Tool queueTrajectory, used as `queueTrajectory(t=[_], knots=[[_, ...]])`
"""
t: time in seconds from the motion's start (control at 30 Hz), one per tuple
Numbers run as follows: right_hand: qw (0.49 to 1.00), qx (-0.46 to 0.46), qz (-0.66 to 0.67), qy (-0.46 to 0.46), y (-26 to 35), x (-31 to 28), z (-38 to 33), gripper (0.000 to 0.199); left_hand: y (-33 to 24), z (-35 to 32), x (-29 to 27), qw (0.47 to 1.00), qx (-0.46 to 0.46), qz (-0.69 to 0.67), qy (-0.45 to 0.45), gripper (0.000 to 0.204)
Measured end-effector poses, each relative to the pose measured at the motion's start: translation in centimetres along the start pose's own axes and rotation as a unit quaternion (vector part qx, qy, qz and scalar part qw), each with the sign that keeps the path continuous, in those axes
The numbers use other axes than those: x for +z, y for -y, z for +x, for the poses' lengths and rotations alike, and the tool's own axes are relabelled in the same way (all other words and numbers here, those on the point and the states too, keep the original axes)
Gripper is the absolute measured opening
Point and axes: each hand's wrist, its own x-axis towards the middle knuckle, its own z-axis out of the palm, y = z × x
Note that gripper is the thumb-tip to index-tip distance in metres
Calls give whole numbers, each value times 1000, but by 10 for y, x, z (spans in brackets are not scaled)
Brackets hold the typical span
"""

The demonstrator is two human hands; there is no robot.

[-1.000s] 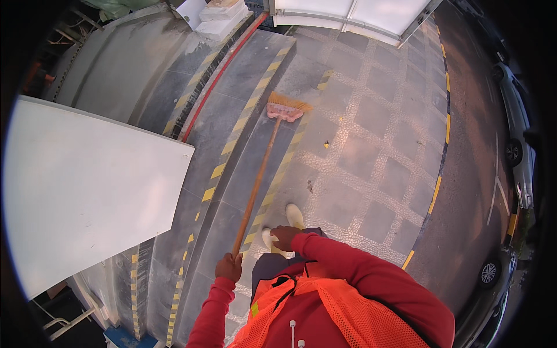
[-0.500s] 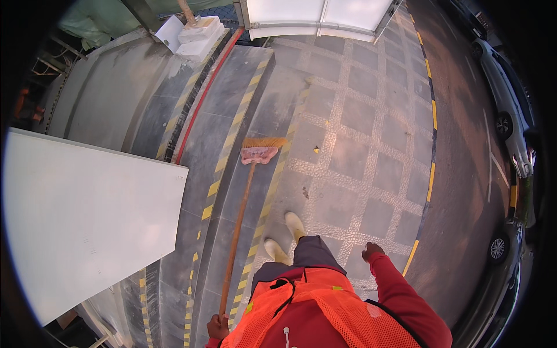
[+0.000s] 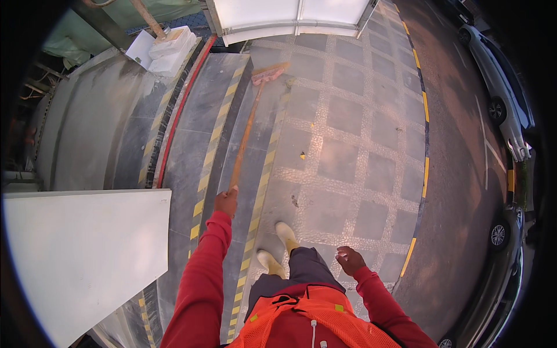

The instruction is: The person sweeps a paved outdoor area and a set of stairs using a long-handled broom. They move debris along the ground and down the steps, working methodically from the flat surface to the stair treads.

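My left hand is wrapped round the end of a long wooden handle, which belongs to a push broom. The broom reaches forward over the grey step, its pink head and yellow bristles farthest from me. The bristles are near the far end of the lowest step, by the worn yellow stripe. My right hand hangs at my right side over the paving, loosely curled with the fingers a little apart and nothing visible in it.
Striped steps rise on the left beside a red strip. A white panel juts in at left, and another white panel stands ahead. Patterned paving lies right, then a yellow-black kerb and parked cars.
My left arm has stretched forward from beside my body, carrying the broom farther ahead along the step. My right hand has shifted slightly, its fingers loosening.
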Motion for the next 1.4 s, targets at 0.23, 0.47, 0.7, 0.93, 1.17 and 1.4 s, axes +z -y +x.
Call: queueTrajectory(t=[0.23,0.47,0.7,0.93,1.17,1.4], knots=[[983,155,-87,-48,-116,-17,-36,43,21,-129,-80,970,82,214,-78,54],[947,269,-159,71,-184,19,-66,43,147,-374,-183,908,-16,406,-100,55],[998,57,10,-28,-78,11,9,43,102,-298,-91,897,-46,433,-70,52],[997,-22,12,-73,-9,-41,10,41,-62,11,24,902,54,422,-73,65],[991,92,-37,-86,-95,-42,-36,43,-107,3,-3,910,138,380,-94,66],[967,244,-70,22,-182,14,-72,46,101,-305,-140,934,3,345,-96,55]])
